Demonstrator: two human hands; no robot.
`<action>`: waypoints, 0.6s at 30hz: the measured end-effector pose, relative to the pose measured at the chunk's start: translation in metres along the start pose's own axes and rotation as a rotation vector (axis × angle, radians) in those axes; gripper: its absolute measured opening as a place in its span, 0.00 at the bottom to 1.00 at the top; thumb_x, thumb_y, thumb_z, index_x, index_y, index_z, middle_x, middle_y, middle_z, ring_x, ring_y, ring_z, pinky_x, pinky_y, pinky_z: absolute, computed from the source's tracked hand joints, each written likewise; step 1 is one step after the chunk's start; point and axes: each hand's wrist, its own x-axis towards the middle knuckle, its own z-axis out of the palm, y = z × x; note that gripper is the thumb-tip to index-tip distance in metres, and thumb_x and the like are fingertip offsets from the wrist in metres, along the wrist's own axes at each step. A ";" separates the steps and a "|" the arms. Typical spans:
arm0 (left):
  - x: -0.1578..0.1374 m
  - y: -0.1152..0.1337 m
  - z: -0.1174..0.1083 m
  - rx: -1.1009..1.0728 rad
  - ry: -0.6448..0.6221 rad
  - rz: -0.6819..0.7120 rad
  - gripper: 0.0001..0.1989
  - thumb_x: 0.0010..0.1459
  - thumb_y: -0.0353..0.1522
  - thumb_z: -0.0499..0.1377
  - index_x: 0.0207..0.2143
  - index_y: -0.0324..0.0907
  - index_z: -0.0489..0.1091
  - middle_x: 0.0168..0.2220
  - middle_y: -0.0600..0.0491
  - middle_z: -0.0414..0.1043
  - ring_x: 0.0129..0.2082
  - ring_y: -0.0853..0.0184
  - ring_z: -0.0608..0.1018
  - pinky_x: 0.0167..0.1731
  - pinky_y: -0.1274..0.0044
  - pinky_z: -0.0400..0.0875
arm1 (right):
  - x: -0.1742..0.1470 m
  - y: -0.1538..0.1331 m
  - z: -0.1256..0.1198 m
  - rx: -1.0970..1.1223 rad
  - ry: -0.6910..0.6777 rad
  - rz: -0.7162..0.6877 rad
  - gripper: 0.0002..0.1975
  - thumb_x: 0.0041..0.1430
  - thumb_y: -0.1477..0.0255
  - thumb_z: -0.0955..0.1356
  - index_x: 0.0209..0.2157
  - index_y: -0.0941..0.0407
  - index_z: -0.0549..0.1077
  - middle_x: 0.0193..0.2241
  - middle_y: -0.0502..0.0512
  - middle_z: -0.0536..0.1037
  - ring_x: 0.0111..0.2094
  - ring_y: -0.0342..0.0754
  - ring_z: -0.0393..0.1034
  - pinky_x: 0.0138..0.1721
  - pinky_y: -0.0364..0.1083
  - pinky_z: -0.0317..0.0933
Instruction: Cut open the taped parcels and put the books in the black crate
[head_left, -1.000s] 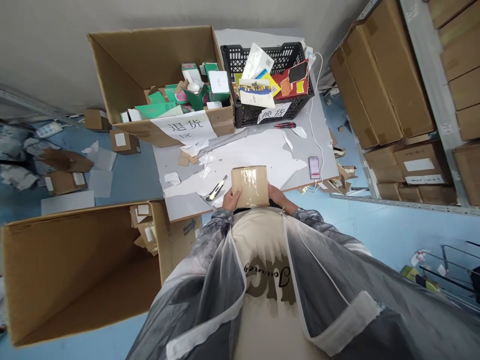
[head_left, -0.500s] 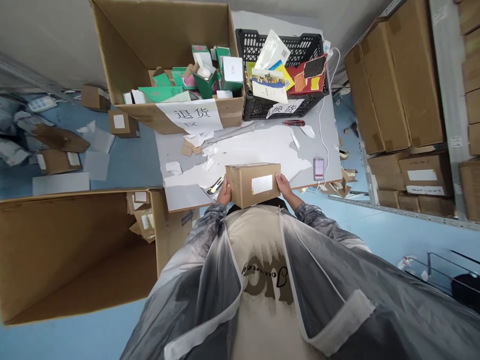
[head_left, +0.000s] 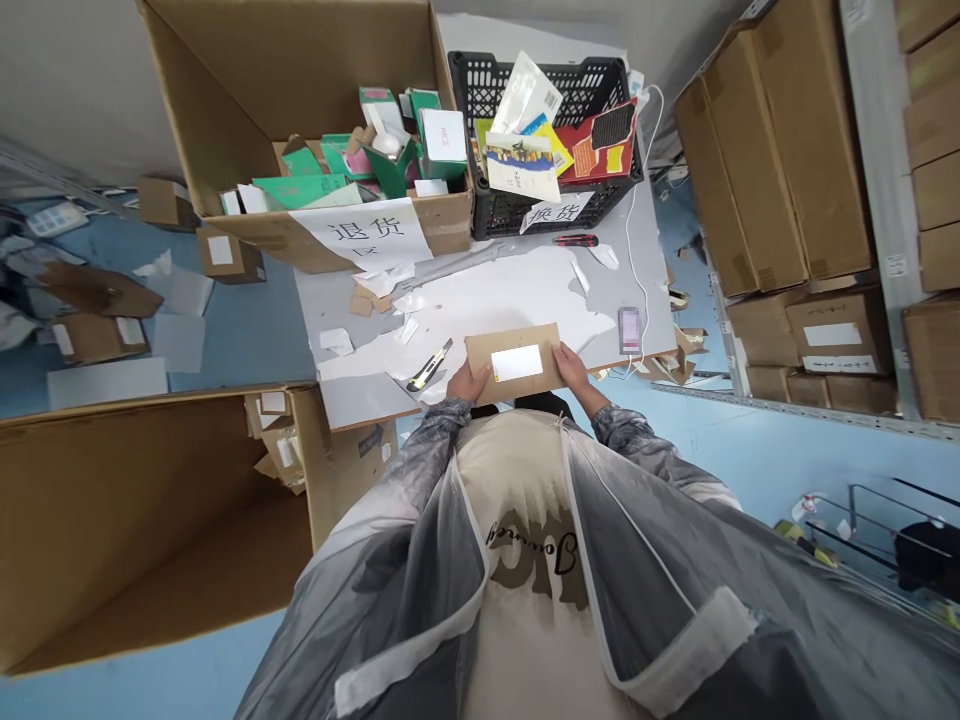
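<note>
Between my two hands is a brown cardboard box (head_left: 525, 335), its face with a white label turned up toward me at the table's front edge. My left hand (head_left: 469, 382) grips its left end, the thumb lying on the labelled face. At the right end my right hand (head_left: 573, 368) holds on, fingers mostly behind the box. Just left of the box, a yellow-and-black utility knife (head_left: 430, 366) lies on the table (head_left: 360, 385), close to my left hand.
At the back stand a large carton (head_left: 450, 232) of green-and-white boxes and a black crate (head_left: 487, 215) of packets. A red-and-black cutter (head_left: 576, 241), paper scraps and a cabled phone (head_left: 630, 330) lie on the table. A big open carton (head_left: 150, 530) is at left, shelves of boxes at right.
The box has tipped so its labelled face points up at me. My left hand has shifted right with its thumb over that face, and more of the knife shows.
</note>
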 end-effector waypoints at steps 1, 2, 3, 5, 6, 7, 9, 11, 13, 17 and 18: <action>-0.003 -0.001 -0.002 -0.001 0.000 0.050 0.46 0.63 0.62 0.74 0.73 0.45 0.79 0.68 0.34 0.85 0.71 0.29 0.83 0.73 0.46 0.75 | -0.001 -0.002 -0.001 0.015 0.025 -0.013 0.41 0.82 0.38 0.59 0.70 0.52 0.83 0.72 0.63 0.83 0.76 0.71 0.74 0.83 0.68 0.62; -0.006 -0.002 -0.004 -0.009 0.000 0.102 0.47 0.64 0.60 0.74 0.76 0.44 0.77 0.71 0.33 0.83 0.73 0.30 0.81 0.75 0.46 0.74 | -0.003 -0.003 -0.002 0.037 0.060 -0.029 0.42 0.82 0.37 0.57 0.70 0.53 0.84 0.73 0.64 0.83 0.77 0.69 0.72 0.85 0.66 0.60; -0.009 -0.005 -0.006 -0.016 -0.003 0.153 0.49 0.64 0.58 0.74 0.79 0.42 0.74 0.75 0.32 0.79 0.76 0.32 0.79 0.78 0.47 0.72 | -0.004 -0.003 -0.003 0.065 0.093 -0.047 0.44 0.83 0.36 0.56 0.70 0.53 0.83 0.74 0.64 0.82 0.79 0.67 0.70 0.86 0.65 0.58; -0.016 -0.011 -0.009 -0.025 -0.013 0.241 0.55 0.64 0.53 0.75 0.84 0.38 0.65 0.83 0.29 0.68 0.83 0.34 0.71 0.82 0.51 0.67 | -0.008 -0.001 -0.005 0.111 0.113 -0.077 0.45 0.82 0.34 0.56 0.72 0.51 0.82 0.75 0.63 0.80 0.81 0.64 0.68 0.87 0.63 0.56; -0.018 -0.014 -0.010 -0.027 -0.024 0.274 0.58 0.63 0.51 0.75 0.87 0.35 0.60 0.86 0.28 0.62 0.86 0.36 0.66 0.84 0.53 0.64 | -0.010 0.001 -0.006 0.121 0.101 -0.088 0.44 0.81 0.33 0.58 0.73 0.50 0.81 0.74 0.63 0.80 0.81 0.64 0.67 0.87 0.63 0.57; -0.020 -0.018 -0.010 -0.028 -0.040 0.299 0.61 0.63 0.49 0.75 0.88 0.33 0.56 0.88 0.27 0.57 0.89 0.37 0.61 0.86 0.54 0.61 | -0.012 0.003 -0.006 0.120 0.083 -0.094 0.45 0.79 0.33 0.61 0.74 0.50 0.80 0.74 0.64 0.80 0.81 0.65 0.67 0.87 0.64 0.57; -0.022 -0.026 -0.011 -0.021 -0.085 0.332 0.64 0.63 0.46 0.74 0.90 0.29 0.50 0.90 0.26 0.50 0.91 0.39 0.55 0.87 0.56 0.57 | -0.016 0.007 -0.004 0.093 0.048 -0.093 0.47 0.72 0.33 0.69 0.76 0.51 0.79 0.72 0.66 0.81 0.80 0.67 0.68 0.86 0.65 0.59; -0.020 -0.034 -0.013 0.000 -0.124 0.345 0.64 0.62 0.42 0.72 0.90 0.29 0.48 0.91 0.28 0.46 0.91 0.41 0.54 0.88 0.56 0.56 | -0.018 0.008 0.000 0.069 0.020 -0.085 0.48 0.68 0.36 0.74 0.77 0.53 0.78 0.70 0.68 0.81 0.78 0.69 0.68 0.85 0.65 0.61; -0.016 -0.040 -0.018 0.030 -0.133 0.359 0.62 0.61 0.39 0.70 0.90 0.30 0.50 0.91 0.30 0.46 0.91 0.41 0.55 0.89 0.55 0.54 | -0.015 0.007 0.005 0.061 0.002 -0.079 0.48 0.68 0.41 0.75 0.79 0.53 0.76 0.70 0.68 0.81 0.78 0.69 0.68 0.85 0.65 0.60; -0.002 -0.045 -0.039 0.139 0.028 0.330 0.55 0.61 0.34 0.68 0.87 0.29 0.58 0.87 0.27 0.56 0.89 0.38 0.58 0.89 0.53 0.50 | 0.000 0.001 0.012 0.082 0.016 -0.018 0.41 0.78 0.48 0.66 0.83 0.51 0.72 0.73 0.65 0.79 0.81 0.65 0.65 0.89 0.64 0.52; 0.000 -0.045 -0.045 0.193 0.107 0.292 0.53 0.63 0.34 0.68 0.87 0.28 0.59 0.86 0.24 0.58 0.89 0.36 0.58 0.89 0.51 0.48 | 0.005 -0.001 0.014 0.079 0.005 -0.013 0.41 0.79 0.48 0.63 0.84 0.51 0.72 0.74 0.64 0.79 0.82 0.64 0.64 0.89 0.64 0.51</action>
